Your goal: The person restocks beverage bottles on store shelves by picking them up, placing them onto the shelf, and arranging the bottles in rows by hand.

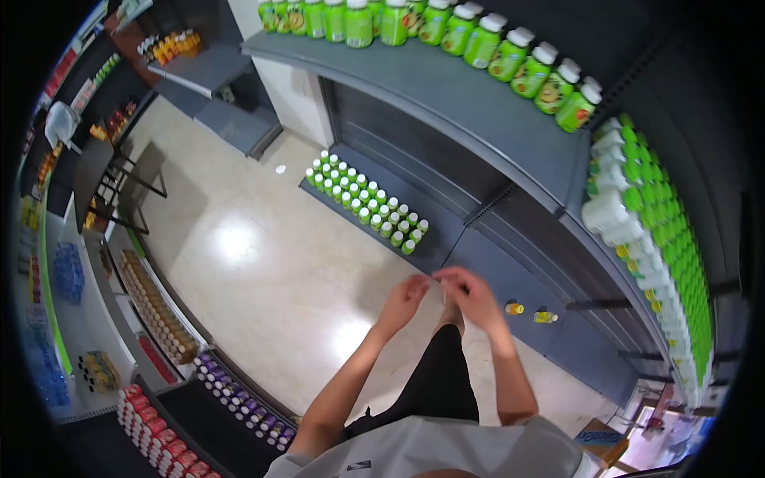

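My left hand is raised in front of my body with its fingers loosely bent and nothing visible in it. Close beside it, my right hand has its fingers bent and apart, pointing toward the left one; it looks unoccupied too. The hands are slightly blurred. Beyond them, on the bottom shelf, stand rows of green bottles with white caps. To the right of my right hand, a small orange-yellow bottle and a yellow bottle are on the same low level.
An upper shelf carries a row of green bottles. White-and-green packed bottles line the right side. Leftward are red cans, purple bottles and a dark table. A cardboard box stands at lower right.
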Demonstrator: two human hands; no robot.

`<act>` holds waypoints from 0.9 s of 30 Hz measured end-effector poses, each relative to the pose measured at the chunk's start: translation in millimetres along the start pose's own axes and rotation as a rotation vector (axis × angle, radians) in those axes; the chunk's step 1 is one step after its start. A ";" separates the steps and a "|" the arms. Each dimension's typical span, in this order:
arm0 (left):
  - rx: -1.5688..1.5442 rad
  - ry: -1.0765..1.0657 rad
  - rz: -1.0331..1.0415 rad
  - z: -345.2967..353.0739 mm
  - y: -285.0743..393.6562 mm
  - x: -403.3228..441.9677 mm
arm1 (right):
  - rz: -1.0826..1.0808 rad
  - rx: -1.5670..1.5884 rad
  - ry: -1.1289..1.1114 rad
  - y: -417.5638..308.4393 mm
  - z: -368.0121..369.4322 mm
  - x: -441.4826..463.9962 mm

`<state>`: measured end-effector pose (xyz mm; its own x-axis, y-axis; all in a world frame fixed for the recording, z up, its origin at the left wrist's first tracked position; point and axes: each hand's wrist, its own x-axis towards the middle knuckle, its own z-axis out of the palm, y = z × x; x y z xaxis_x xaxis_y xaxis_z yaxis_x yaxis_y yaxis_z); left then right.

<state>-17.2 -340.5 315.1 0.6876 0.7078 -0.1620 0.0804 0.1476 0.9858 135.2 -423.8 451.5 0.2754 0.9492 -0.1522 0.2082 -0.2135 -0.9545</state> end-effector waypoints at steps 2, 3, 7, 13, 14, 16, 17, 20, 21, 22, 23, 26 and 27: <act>-0.063 -0.082 0.189 15.7 77.8 15.8 | -0.251 -0.123 0.130 -57.0 -23.1 13.4; -0.039 -0.125 0.298 21.5 111.7 26.9 | -0.429 -0.147 0.167 -78.4 -37.9 28.9; -0.297 -0.383 0.343 49.8 231.2 83.1 | -0.425 -0.363 0.489 -158.9 -107.5 72.1; -0.355 -0.480 0.308 106.6 330.5 165.1 | -0.265 -1.086 0.827 -201.9 -241.6 114.2; -0.343 -0.511 0.320 118.8 330.6 182.0 | -0.222 -1.161 0.802 -198.1 -269.4 129.9; -0.401 -0.520 0.283 143.1 329.3 207.6 | -0.070 -1.193 0.695 -209.3 -297.2 141.6; -0.433 -0.521 0.265 154.0 327.0 216.9 | 0.019 -1.172 0.640 -215.1 -302.9 144.6; -0.450 -0.482 0.248 170.8 299.0 252.0 | -0.019 -1.218 0.698 -185.3 -338.7 180.6; -0.428 -0.460 0.236 171.7 293.8 255.6 | -0.039 -1.203 0.653 -176.7 -347.2 186.7; -0.450 -0.467 0.243 172.1 289.9 260.6 | -0.054 -1.179 0.607 -165.1 -351.9 193.5; -0.468 -0.474 0.244 172.3 291.3 258.6 | 0.013 -1.156 0.533 -169.8 -355.1 192.4; -0.444 -0.440 0.272 172.7 288.6 257.7 | -0.044 -1.181 0.571 -169.9 -357.0 190.9; -0.424 -0.423 0.289 174.1 289.7 257.8 | -0.040 -1.196 0.588 -157.2 -359.4 197.7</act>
<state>309.0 -235.5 566.7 0.8696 0.4406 0.2230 -0.3813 0.3122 0.8701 494.2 -285.7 663.6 0.5481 0.7837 0.2922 0.8324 -0.5453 -0.0988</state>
